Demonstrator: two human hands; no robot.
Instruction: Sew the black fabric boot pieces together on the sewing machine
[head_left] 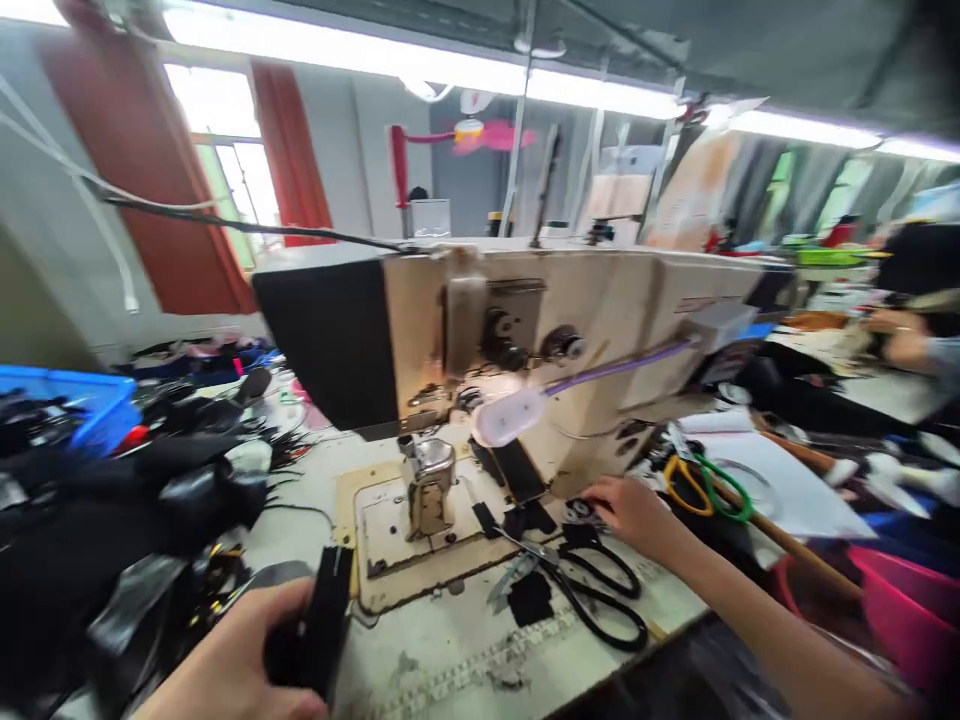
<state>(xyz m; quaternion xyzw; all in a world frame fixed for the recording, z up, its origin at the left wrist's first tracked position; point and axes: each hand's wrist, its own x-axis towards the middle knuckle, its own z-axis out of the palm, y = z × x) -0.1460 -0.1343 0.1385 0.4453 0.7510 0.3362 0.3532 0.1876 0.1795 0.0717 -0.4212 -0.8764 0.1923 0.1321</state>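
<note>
My left hand (247,650) is closed round a black folded strap-like piece (330,615) at the front edge of a sewing machine's bed plate (390,590). My right hand (619,510) reaches to the foot of the machine's arm, its fingers curled down at small round metal parts (579,511); what lies between the fingertips is hidden. Just in front of it are black-handled scissors (600,590), lying half open. Black fabric scraps (529,598) are scattered around the blades. The presser foot assembly (431,490) stands between my hands.
The sewing machine head (600,300) spans the middle, with a lit lamp (510,415) on it. Black pieces (187,480) pile up at left beside a blue crate (90,400). Yellow-and-green-handled scissors (709,490), white paper (780,470) and a pink container (907,610) are at right. A co-worker's hand (896,335) shows beyond.
</note>
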